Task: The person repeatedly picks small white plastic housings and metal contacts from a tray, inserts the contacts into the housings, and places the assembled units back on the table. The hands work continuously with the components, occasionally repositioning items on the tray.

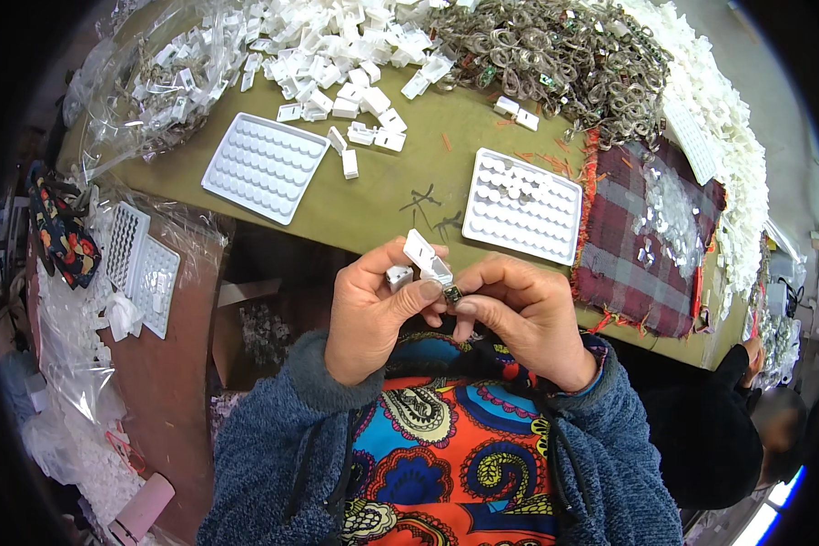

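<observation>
My left hand (373, 318) is closed around a small white plastic case (422, 255), whose lid stands up on its hinge. Another white piece (398, 277) shows between the fingers of that hand. At the near end of the case, my right hand (537, 314) pinches a small green circuit board (452, 294). The board touches or almost touches the case; the fingertips hide which. Both hands are in front of my body, close to the table's near edge.
White cases (359, 100) lie heaped at the back, beside a pile of coiled grey wires (537, 64). Two white trays (264, 168) with rows of round hollows flank the hands. A plaid cloth (610, 264) bears clear bits. A person (701, 437) is at the right.
</observation>
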Motion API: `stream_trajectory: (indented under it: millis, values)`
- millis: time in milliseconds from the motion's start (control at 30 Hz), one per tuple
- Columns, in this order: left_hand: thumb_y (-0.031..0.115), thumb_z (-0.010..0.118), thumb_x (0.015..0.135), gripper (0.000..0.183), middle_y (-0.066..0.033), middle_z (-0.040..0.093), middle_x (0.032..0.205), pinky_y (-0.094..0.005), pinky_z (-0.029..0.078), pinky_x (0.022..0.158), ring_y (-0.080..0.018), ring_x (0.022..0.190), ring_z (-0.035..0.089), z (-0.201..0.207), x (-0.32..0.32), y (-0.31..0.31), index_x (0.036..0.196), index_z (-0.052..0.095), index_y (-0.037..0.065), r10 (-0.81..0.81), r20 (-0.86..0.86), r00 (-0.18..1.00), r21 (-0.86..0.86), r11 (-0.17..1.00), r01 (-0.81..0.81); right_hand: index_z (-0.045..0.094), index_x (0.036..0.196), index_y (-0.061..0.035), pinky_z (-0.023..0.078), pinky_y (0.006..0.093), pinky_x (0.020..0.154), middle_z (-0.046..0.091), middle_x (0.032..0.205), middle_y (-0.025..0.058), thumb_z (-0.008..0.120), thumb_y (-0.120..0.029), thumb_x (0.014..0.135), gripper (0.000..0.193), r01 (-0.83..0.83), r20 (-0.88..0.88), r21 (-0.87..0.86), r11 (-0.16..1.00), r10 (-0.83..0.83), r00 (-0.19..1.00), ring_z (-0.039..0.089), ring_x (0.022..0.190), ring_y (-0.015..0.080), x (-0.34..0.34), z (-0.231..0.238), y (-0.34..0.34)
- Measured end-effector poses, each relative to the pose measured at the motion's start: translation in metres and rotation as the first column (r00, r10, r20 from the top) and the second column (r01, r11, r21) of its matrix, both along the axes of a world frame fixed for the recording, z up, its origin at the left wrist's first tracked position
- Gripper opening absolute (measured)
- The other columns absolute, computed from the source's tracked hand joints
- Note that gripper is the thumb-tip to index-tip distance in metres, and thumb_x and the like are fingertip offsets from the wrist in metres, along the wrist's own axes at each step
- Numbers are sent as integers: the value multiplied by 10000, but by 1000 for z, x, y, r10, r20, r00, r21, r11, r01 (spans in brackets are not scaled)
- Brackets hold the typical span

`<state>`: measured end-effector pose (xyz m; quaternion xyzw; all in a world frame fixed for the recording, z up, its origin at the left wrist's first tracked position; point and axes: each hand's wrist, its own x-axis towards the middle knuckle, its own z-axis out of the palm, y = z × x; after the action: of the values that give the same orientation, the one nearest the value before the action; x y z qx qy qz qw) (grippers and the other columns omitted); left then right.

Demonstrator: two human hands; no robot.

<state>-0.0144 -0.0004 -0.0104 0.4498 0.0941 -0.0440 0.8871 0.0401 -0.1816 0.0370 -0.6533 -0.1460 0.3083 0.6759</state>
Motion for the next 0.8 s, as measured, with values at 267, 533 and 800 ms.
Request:
stream_trajectory:
  millis: [267, 533, 800]
  values:
    - [-2, 703, 910, 281, -87, 702, 973, -241, 590, 684, -132, 829, 684, -1, 2, -3, 1181, 646, -49, 1, 7, 1000, 6, 1000, -1, 674, 963, 41, 497, 205, 626, 644, 837, 32, 661, 3, 936, 49, 156, 40, -65, 986, -154, 987, 614, 706, 67, 2, 0, 7]
    - [12, 663, 941, 242, -117, 705, 1051, -290, 633, 764, -170, 891, 697, -4, 3, 0, 1173, 659, -54, -84, -3, 996, -128, 988, 83, 692, 945, 52, 458, 223, 585, 655, 838, 51, 721, 18, 878, 80, 151, 263, -133, 980, -111, 958, 579, 682, 72, 4, -2, 4]
    - [25, 662, 943, 208, -110, 715, 1025, -286, 599, 789, -152, 918, 690, -15, 4, -1, 1137, 664, -49, -79, -11, 997, -219, 973, 75, 669, 978, 22, 445, 334, 617, 573, 828, 80, 781, 27, 730, 272, 207, 849, -177, 962, 43, 526, 551, 661, 230, -1, -9, 10]
